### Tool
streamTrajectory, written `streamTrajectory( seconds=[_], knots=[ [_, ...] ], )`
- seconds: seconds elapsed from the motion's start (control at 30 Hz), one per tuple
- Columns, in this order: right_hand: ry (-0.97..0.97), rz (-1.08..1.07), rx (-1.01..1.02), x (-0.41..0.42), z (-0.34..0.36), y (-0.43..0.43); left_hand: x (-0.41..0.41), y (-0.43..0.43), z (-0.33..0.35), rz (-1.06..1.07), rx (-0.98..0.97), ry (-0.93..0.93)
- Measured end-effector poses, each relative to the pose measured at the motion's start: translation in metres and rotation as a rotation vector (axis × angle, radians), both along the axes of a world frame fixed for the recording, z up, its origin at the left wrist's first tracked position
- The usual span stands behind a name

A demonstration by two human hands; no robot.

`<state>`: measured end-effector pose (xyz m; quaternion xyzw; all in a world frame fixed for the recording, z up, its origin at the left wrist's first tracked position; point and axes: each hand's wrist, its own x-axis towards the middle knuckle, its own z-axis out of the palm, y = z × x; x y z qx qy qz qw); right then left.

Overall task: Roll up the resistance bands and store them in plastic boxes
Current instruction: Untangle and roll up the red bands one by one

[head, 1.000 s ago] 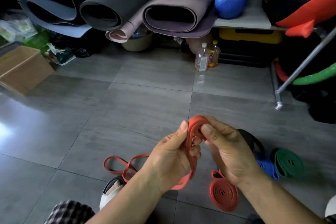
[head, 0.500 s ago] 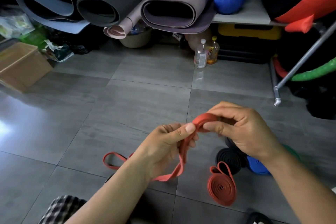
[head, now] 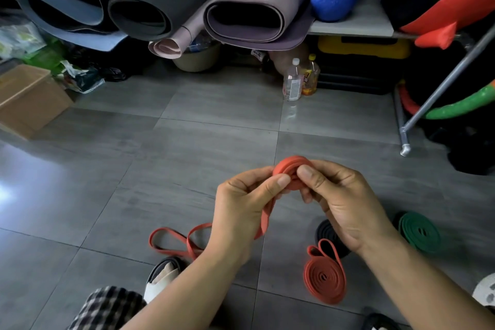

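Red band, pinched by both hands

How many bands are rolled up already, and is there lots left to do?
Done: three rolled bands lie on the floor: a red coil, a black coil and a green coil. In hand: the left hand and right hand pinch a small started roll of another red band, with a long tail trailing loose. Left: finish that roll, then box them all; no plastic box is in view.
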<state>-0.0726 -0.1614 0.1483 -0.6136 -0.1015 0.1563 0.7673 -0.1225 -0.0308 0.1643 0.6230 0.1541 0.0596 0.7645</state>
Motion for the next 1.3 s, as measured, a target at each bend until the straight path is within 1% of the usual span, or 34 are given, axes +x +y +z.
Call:
streamTrajectory(
  seconds=[0.07, 0.17, 0.23, 0.27, 0.3, 0.37, 0.4, 0.43, 0.5, 0.57, 0.6, 0.63, 0.67, 0.7, 0.73, 0.77, 0.83, 0.9, 1.07, 1.17, 1.23, 1.27, 1.3],
  knots=[
    [0.03, -0.006, 0.052, -0.002, 0.0, 0.0, 0.0, -0.004, 0.001, -0.017, -0.03, 0.004],
    [0.162, -0.019, 0.21, -0.006, -0.004, 0.004, 0.001, -0.009, 0.005, -0.045, -0.11, -0.015],
    [0.195, 0.025, 0.219, -0.004, -0.005, 0.003, 0.002, -0.005, 0.008, -0.054, -0.061, -0.022],
    [0.169, 0.063, 0.156, -0.001, -0.004, 0.0, 0.003, -0.001, 0.007, -0.071, 0.016, -0.03],
    [0.103, 0.108, 0.037, 0.003, -0.001, -0.005, 0.004, 0.004, 0.006, -0.095, 0.14, -0.037],
    [-0.11, 0.169, -0.315, 0.013, 0.006, -0.017, 0.006, 0.013, 0.002, -0.165, 0.495, -0.032],
    [-0.21, 0.191, -0.466, 0.017, 0.009, -0.021, 0.006, 0.016, -0.001, -0.2, 0.667, -0.041],
    [-0.295, 0.223, -0.573, 0.018, 0.012, -0.024, 0.006, 0.016, -0.003, -0.23, 0.796, -0.066],
    [-0.432, 0.306, -0.705, 0.017, 0.014, -0.023, 0.004, 0.012, -0.009, -0.285, 0.956, -0.127],
    [-0.54, 0.309, -0.789, 0.015, 0.01, -0.022, 0.003, 0.008, -0.011, -0.309, 0.996, -0.107],
    [-0.586, 0.283, -0.806, 0.015, 0.008, -0.022, 0.003, 0.008, -0.011, -0.292, 0.95, -0.079],
    [-0.628, 0.244, -0.806, 0.016, 0.007, -0.022, 0.004, 0.007, -0.01, -0.254, 0.856, -0.05],
    [-0.651, 0.199, -0.784, 0.016, 0.008, -0.022, 0.005, 0.008, -0.008, -0.203, 0.716, -0.017],
    [-0.636, 0.155, -0.733, 0.016, 0.009, -0.022, 0.006, 0.008, -0.005, -0.162, 0.555, 0.009],
    [-0.582, 0.117, -0.648, 0.015, 0.012, -0.022, 0.007, 0.009, -0.002, -0.132, 0.402, 0.024],
    [-0.513, 0.086, -0.546, 0.015, 0.013, -0.021, 0.007, 0.008, 0.0, -0.114, 0.29, 0.027],
    [-0.411, 0.044, -0.393, 0.015, 0.014, -0.02, 0.007, 0.007, 0.001, -0.095, 0.175, 0.023],
    [-0.344, 0.02, -0.308, 0.012, 0.013, -0.017, 0.006, 0.005, 0.001, -0.068, 0.097, 0.018],
    [-0.074, -0.099, -0.011, 0.001, 0.002, -0.001, 0.004, -0.002, -0.001, -0.007, -0.106, 0.054],
    [0.039, -0.086, 0.194, -0.006, -0.011, 0.007, 0.001, -0.007, -0.002, 0.008, -0.199, 0.065],
    [0.088, -0.064, 0.257, -0.01, -0.015, 0.011, 0.0, -0.008, -0.001, 0.015, -0.168, 0.026],
    [0.103, -0.055, 0.242, -0.01, -0.015, 0.011, 0.0, -0.005, 0.0, 0.014, -0.111, 0.0],
    [0.094, -0.043, 0.181, -0.007, -0.014, 0.01, 0.001, -0.001, 0.0, 0.003, -0.016, -0.022]
  ],
)
